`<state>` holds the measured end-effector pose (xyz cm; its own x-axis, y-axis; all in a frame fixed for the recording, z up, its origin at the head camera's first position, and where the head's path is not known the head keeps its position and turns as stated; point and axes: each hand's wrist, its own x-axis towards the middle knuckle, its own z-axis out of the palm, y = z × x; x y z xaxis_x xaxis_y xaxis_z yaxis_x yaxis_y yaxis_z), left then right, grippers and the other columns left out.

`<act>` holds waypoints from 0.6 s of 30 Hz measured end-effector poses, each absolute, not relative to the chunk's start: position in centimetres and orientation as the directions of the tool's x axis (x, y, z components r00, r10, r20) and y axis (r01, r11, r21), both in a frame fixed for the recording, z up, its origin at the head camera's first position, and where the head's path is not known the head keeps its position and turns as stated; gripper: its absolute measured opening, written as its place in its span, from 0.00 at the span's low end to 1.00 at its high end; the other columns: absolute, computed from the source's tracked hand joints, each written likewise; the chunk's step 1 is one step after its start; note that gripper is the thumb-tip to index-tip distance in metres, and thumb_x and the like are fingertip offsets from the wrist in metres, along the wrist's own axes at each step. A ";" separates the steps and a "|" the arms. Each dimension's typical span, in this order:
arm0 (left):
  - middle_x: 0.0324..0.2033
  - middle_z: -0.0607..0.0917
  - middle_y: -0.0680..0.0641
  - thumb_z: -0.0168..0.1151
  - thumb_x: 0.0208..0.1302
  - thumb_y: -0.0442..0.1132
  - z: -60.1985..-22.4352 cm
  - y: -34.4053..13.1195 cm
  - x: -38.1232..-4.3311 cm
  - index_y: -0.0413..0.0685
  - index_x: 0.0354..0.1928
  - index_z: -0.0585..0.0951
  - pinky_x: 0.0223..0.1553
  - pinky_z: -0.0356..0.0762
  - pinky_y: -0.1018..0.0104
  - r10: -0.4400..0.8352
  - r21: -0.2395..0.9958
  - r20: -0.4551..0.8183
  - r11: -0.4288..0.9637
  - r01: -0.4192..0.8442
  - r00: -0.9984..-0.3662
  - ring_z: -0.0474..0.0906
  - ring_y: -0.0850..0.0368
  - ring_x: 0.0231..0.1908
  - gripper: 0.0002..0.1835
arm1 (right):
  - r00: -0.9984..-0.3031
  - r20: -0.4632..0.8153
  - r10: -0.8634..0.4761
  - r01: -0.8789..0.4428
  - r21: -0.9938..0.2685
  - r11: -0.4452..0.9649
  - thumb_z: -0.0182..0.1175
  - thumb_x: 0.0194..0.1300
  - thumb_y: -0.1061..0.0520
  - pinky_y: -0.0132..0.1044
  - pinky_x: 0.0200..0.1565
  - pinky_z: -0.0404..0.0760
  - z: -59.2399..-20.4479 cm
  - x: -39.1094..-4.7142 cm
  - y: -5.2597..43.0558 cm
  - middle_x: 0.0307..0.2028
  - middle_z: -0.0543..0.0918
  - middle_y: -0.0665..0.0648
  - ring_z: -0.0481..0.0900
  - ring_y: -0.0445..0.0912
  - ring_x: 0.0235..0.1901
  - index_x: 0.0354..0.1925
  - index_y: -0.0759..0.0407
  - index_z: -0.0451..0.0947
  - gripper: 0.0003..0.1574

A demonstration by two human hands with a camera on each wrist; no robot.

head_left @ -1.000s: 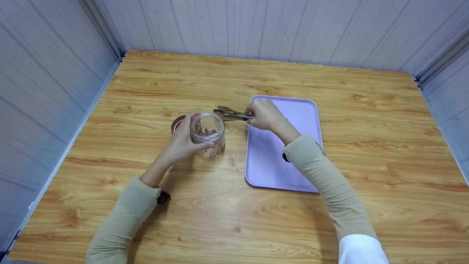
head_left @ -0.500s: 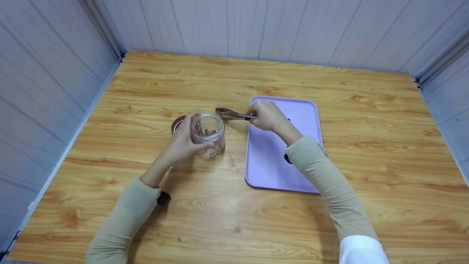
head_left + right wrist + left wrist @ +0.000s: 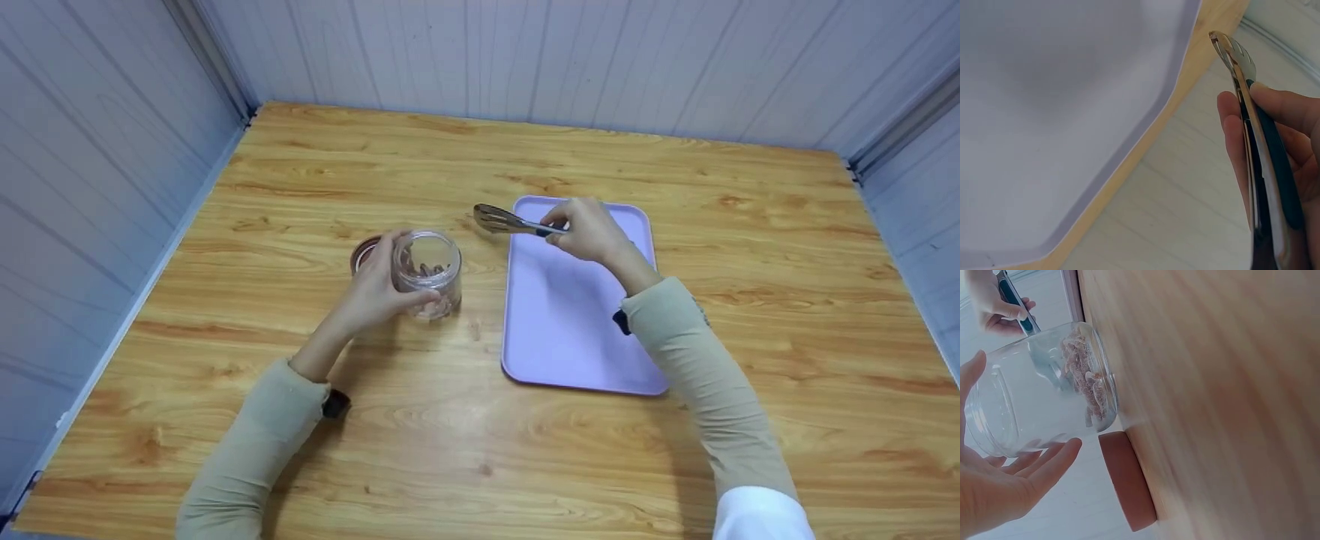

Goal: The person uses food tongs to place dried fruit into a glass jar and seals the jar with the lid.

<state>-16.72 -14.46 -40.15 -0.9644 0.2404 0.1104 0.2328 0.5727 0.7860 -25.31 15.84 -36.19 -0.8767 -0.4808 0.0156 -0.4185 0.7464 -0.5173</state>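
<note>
My left hand (image 3: 379, 289) grips the side of a clear, open-topped jar (image 3: 448, 289) standing upright on the table. Small reddish-brown pieces (image 3: 1085, 374) lie in the jar's bottom, as the left wrist view shows. My right hand (image 3: 592, 231) holds a pair of metal tongs (image 3: 1266, 152) with dark green grips. The tongs' slotted heads (image 3: 496, 218) are pressed close together, pointing left past the edge of the lilac tray (image 3: 570, 337). In the right wrist view, thumb and fingers squeeze the two arms from either side.
A reddish-brown lid (image 3: 1127, 481) rests on the table just beyond the jar, partly hidden by my left hand in the head view. The wood-grain table (image 3: 420, 450) ends at panelled walls (image 3: 510, 60) at the back and sides.
My right hand has carried the tongs rightward and slightly up, away from the jar, so the hand is now farther over the tray. The left hand and jar stay put.
</note>
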 end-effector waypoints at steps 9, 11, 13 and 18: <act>0.58 0.67 0.40 0.74 0.41 0.52 -40.2 -14.0 -17.0 0.45 0.64 0.56 0.58 0.57 0.51 0.250 0.780 0.118 0.576 0.246 -0.961 0.61 0.47 0.59 0.50 | -0.909 0.057 -0.414 -0.379 -0.528 0.760 0.61 0.54 0.65 0.39 0.31 0.71 -35.8 -24.9 19.0 0.31 0.83 0.59 0.77 0.49 0.28 0.39 0.64 0.83 0.12; 0.57 0.67 0.40 0.74 0.42 0.52 -40.3 -13.9 -17.2 0.45 0.64 0.56 0.58 0.58 0.51 0.257 0.781 0.127 0.570 0.256 -0.958 0.61 0.47 0.58 0.50 | -0.916 0.055 -0.397 -0.361 -0.543 0.758 0.60 0.55 0.65 0.37 0.28 0.71 -35.7 -24.6 19.6 0.30 0.82 0.58 0.77 0.48 0.26 0.39 0.64 0.83 0.11; 0.57 0.68 0.39 0.74 0.42 0.52 -40.3 -13.7 -17.3 0.44 0.64 0.56 0.57 0.59 0.52 0.262 0.783 0.133 0.563 0.263 -0.956 0.62 0.46 0.58 0.50 | -0.922 0.049 -0.383 -0.341 -0.568 0.749 0.59 0.55 0.66 0.34 0.27 0.72 -35.8 -24.4 20.3 0.29 0.82 0.59 0.77 0.47 0.25 0.39 0.65 0.82 0.11; 0.57 0.68 0.40 0.74 0.42 0.51 -40.4 -13.4 -17.7 0.43 0.64 0.57 0.57 0.59 0.53 0.262 0.788 0.133 0.557 0.262 -0.956 0.62 0.47 0.58 0.50 | -0.931 0.044 -0.362 -0.320 -0.577 0.751 0.60 0.56 0.67 0.32 0.24 0.72 -35.8 -23.9 21.7 0.31 0.83 0.60 0.76 0.46 0.24 0.40 0.65 0.82 0.12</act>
<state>-17.72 -13.39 -40.38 -0.9559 0.2618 0.1327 0.2619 0.5565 0.7885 -23.94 21.74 -35.77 -0.9310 -0.3622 0.0441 -0.3197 0.7514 -0.5773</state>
